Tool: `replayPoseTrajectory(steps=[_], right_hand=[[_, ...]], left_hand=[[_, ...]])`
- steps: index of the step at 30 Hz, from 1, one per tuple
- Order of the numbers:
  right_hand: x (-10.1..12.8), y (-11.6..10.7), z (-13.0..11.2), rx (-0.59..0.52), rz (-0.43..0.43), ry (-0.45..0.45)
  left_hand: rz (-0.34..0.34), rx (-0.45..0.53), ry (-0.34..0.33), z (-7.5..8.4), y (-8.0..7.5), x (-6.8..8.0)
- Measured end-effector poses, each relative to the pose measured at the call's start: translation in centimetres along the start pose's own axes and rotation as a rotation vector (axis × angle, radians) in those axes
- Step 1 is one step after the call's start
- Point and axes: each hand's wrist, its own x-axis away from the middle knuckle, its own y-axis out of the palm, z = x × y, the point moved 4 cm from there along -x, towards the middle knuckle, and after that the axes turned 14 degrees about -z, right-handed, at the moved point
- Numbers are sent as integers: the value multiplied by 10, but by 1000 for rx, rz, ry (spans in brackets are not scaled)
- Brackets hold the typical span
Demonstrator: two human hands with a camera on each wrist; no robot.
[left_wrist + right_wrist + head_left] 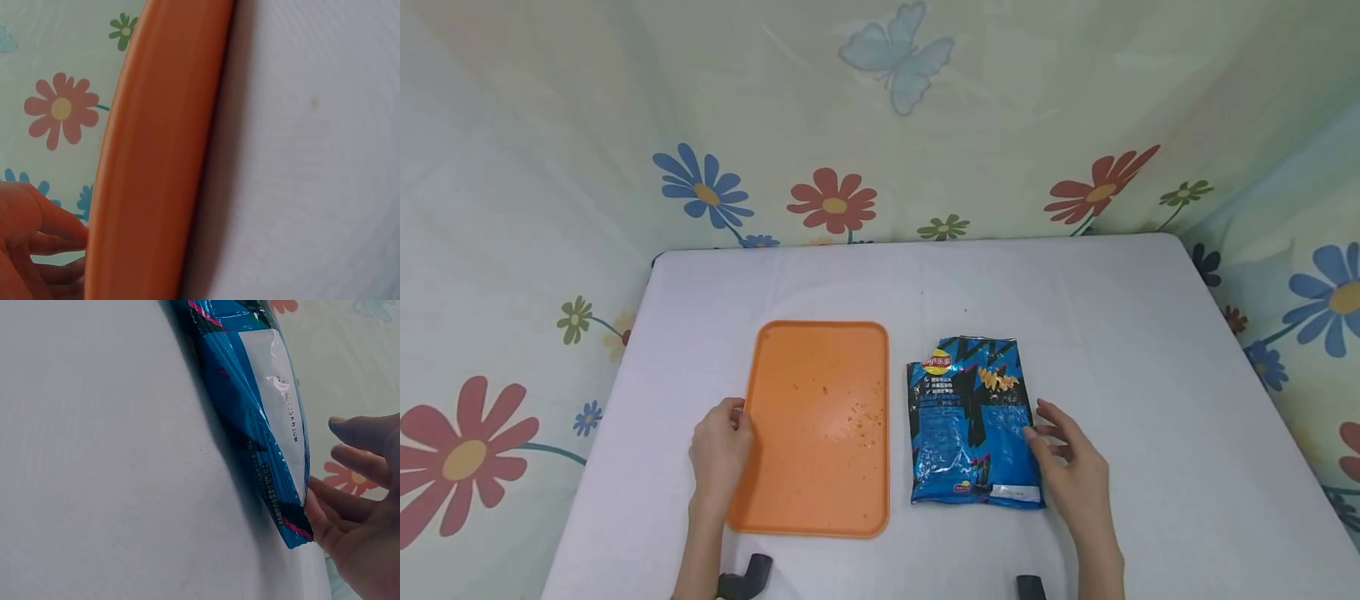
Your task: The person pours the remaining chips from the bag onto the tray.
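Right now the left hand (721, 450) is curling its fingers on the orange tray's (820, 517) left rim, while the right hand (1070, 467), fingers loosely spread, is touching the blue chip bag (972, 421) lying beside it; such a slack touch is risking the slippery bag sliding away.

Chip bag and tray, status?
Left hand on orange tray edge. Right hand touching blue chip bag, not gripping. Nothing between.

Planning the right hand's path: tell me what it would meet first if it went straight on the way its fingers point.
The right hand points up and left at the blue crinkly foil chip bag; its thumb already looks to be touching the bag's right edge, so the bag comes first. Beyond it lies the orange rectangular plastic tray.
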Motion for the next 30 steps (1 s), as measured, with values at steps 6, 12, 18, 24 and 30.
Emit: replayPoseTrajectory(steps=[6,12,18,24,30], right_hand=[[-2,4,4,24,-81,35],[-1,7,7,-14,-131,68],[0,8,7,-87,-191,18],[0,12,8,-155,-292,-61],[2,15,12,-180,-333,-96]], left_hand=[[-6,7,3,-1,1,0],[-14,13,-6,-1,1,1],[-7,13,-4,-2,2,0],[1,19,1,-2,3,1],[1,16,-12,-1,2,2]])
